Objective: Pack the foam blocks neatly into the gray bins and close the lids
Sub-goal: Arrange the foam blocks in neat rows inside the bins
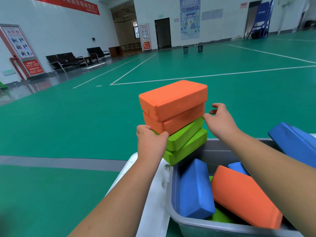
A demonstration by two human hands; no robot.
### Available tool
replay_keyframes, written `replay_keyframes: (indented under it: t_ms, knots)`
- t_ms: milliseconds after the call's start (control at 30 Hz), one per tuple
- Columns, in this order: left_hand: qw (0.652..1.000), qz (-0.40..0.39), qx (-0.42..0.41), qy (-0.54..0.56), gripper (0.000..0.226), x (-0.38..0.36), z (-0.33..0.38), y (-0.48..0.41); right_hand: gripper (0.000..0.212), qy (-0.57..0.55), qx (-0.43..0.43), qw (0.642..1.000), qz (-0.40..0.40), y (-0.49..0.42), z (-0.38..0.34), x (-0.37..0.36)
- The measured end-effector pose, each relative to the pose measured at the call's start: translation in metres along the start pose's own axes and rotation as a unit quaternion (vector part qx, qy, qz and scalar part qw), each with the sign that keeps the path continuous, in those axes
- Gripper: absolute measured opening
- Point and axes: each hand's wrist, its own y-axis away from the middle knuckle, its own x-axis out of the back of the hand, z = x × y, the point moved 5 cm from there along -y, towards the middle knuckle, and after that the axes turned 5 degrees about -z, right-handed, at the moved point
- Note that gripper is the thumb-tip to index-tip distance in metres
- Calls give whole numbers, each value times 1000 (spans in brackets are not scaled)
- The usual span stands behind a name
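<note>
View from a head camera, looking down past two bare forearms at a stack (177, 120) of four foam blocks; two orange blocks (172, 98) lie on top and two green blocks (186, 142) beneath, the layers slightly askew. The left hand (150, 141) grips the stack's near left corner, thumb on the near face and fingers curled round the side, where the lower orange block meets the upper green one. The right hand (220, 120) is at the stack's right end; its thumb tip meets the block edge while its fingers curve loosely in the air, grasping nothing. The foot of the stack is hidden behind the left wrist and the far left corner of the gray bin (213, 226), so what it stands on cannot be told.

The bin sits at lower right, cut off by the bottom edge; inside, a blue block (195, 189) and an orange block (242, 195) lean tilted over green blocks (220, 218) that are mostly covered; a second blue block (237, 168) peeks out behind the orange one, partly hidden by the right forearm. A white lid (153, 202) lies against the bin's left side, partly under the left arm. Another blue block (297, 142) juts in at the right edge, cut off; its support is unclear.

Beyond lies a green sports floor (68, 134) with white lines; dark chairs (66, 61) line the far wall.
</note>
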Motion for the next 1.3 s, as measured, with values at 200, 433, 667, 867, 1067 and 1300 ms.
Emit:
replay_keyframes:
  t_ms: [200, 433, 667, 867, 1067, 1300]
  knots:
    - [958, -211, 70, -179, 21, -57, -26, 38, 45, 43, -16, 998, -46, 32, 33, 13]
    - [887, -389, -18, -247, 10, -128, -23, 73, 28, 267, -6, 953, -142, 58, 64, 56]
    - [837, -484, -59, -249, 20, -191, -17, 111, 30, 411, -7, 909, -68, 66, 87, 127]
    - [830, -482, -89, -266, 21, -220, -7, 126, 51, 493, -30, 869, 2, 72, 113, 172]
    - [812, -471, -100, -329, 17, -225, -16, 126, 100, 434, -223, 873, -16, 79, 163, 194]
    - [783, -455, -90, -413, 17, -210, -40, 116, 92, 427, -222, 875, -43, 73, 174, 190]
